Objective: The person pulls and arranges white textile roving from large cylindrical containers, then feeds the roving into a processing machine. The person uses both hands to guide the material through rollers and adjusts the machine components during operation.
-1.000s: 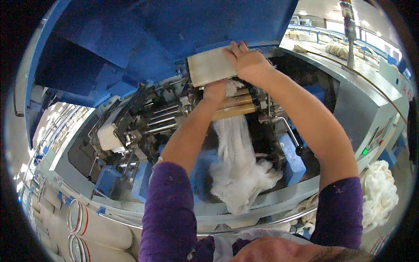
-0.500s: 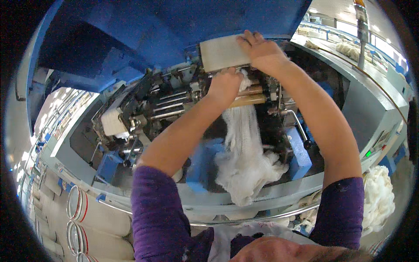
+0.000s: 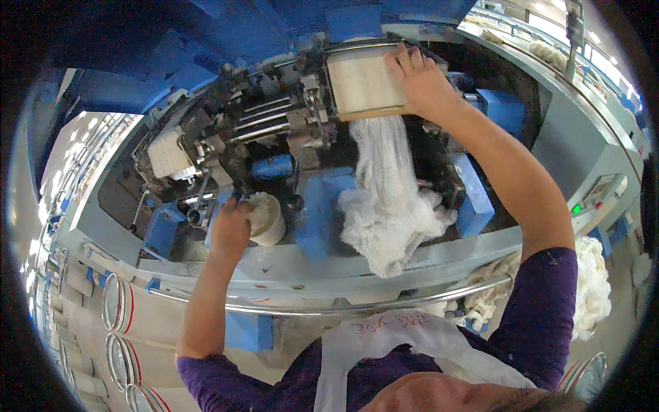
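Note:
My right hand (image 3: 424,79) lies on a cream-coloured belt-like panel (image 3: 366,84) at the top of the machine, its fingers apart and stretched over the right edge. Beneath the panel a sheet of white fibre (image 3: 384,147) hangs down and bunches into a loose heap (image 3: 392,237). My left hand (image 3: 230,228) is at the left rim of a small cream tub (image 3: 270,229) with pale fluff in its top. Its fingers look curled, and anything they hold is hidden.
A second cream panel (image 3: 169,154) sits at the machine's left. Metal rods (image 3: 261,128) run between the two units. Blue blocks (image 3: 473,199) and a curved steel rail (image 3: 329,309) stand nearer me. Large cans (image 3: 123,303) are at lower left, white fibre piles (image 3: 592,288) at right.
My left hand has left the rollers and come down left to the tub. The cream panel has tipped down over the rollers, with my right hand still on it.

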`<control>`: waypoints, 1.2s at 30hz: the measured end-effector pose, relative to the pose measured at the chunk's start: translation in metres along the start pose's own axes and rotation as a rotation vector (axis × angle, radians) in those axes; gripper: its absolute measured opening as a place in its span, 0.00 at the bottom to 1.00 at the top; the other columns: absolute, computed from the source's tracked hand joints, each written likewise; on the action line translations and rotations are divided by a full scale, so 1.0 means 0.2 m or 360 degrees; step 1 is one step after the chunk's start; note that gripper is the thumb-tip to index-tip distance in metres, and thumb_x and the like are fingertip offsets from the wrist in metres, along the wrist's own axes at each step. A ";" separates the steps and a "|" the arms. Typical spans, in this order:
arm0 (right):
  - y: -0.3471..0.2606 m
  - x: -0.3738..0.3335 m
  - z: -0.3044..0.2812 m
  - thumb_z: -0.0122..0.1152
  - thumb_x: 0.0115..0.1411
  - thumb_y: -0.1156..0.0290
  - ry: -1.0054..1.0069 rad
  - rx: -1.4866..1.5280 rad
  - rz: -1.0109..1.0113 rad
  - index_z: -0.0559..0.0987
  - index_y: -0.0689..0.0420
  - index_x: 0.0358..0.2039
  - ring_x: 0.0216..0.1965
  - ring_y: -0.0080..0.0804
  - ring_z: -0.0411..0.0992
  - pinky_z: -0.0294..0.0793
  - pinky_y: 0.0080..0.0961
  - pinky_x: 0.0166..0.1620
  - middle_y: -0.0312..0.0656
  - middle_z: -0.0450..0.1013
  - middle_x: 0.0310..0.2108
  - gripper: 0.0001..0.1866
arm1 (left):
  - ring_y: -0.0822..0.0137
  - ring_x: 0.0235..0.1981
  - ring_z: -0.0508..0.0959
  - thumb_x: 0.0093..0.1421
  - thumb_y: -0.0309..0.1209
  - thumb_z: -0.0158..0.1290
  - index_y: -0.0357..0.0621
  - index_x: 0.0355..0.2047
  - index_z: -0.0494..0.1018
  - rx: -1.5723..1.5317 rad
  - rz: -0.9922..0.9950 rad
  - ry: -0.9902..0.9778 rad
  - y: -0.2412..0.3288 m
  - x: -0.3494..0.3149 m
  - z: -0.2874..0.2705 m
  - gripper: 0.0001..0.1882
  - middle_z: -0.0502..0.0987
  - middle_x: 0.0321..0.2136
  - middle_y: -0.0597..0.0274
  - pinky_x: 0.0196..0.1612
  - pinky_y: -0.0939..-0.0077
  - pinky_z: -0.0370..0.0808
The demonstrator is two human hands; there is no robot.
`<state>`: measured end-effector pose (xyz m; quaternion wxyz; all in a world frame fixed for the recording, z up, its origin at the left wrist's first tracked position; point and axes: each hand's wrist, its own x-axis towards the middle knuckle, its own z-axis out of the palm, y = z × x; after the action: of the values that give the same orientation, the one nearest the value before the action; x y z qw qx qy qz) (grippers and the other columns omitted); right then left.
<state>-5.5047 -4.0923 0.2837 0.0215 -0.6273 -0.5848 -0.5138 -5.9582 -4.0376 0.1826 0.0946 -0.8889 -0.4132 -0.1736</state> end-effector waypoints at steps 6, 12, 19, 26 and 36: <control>-0.14 -0.18 -0.08 0.64 0.53 0.60 -0.0059 0.0100 0.0143 0.63 0.59 0.62 0.54 0.53 0.67 0.68 0.42 0.54 0.57 0.65 0.55 0.38 | 0.49 0.38 0.81 0.53 0.29 0.58 0.44 0.46 0.74 -0.0260 0.0227 -0.0123 -0.06 0.09 0.02 0.19 0.80 0.39 0.47 0.38 0.55 0.77; -0.37 -0.55 -0.20 0.66 0.57 0.56 -0.0320 0.2128 0.0938 0.59 0.60 0.65 0.55 0.41 0.65 0.66 0.33 0.57 0.49 0.66 0.55 0.41 | 0.51 0.28 0.78 0.56 0.34 0.58 0.43 0.44 0.73 -0.0599 0.0209 0.0811 0.53 -0.07 -0.10 0.17 0.77 0.31 0.54 0.33 0.57 0.76; -0.52 -0.63 -0.09 0.69 0.55 0.53 -0.0533 0.3131 0.1976 0.60 0.65 0.64 0.51 0.35 0.69 0.67 0.30 0.55 0.49 0.69 0.52 0.44 | 0.44 0.45 0.75 0.56 0.43 0.57 0.35 0.51 0.69 -0.0867 0.0163 0.0377 1.05 0.09 0.32 0.28 0.75 0.44 0.42 0.51 0.53 0.71; -0.61 -0.56 -0.17 0.70 0.47 0.39 -0.0724 0.2442 0.1555 0.64 0.69 0.59 0.55 0.43 0.69 0.69 0.33 0.55 0.57 0.69 0.54 0.52 | 0.44 0.54 0.70 0.54 0.43 0.58 0.31 0.53 0.64 -0.1307 0.0423 0.0075 1.30 0.07 0.50 0.34 0.70 0.51 0.39 0.63 0.50 0.59; -0.62 -0.62 0.00 0.63 0.56 0.61 -0.0717 0.0965 0.0767 0.72 0.58 0.49 0.43 0.55 0.76 0.75 0.43 0.46 0.58 0.77 0.41 0.23 | 0.50 0.51 0.74 0.53 0.37 0.59 0.44 0.51 0.72 -0.0980 0.0732 0.0556 0.94 -0.27 0.38 0.25 0.74 0.50 0.53 0.55 0.54 0.70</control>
<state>-5.5719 -4.1412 0.1299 0.1955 -0.8073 -0.5362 -0.1501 -5.8285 -4.1708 0.0865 -0.0705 -0.9020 -0.1105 -0.4113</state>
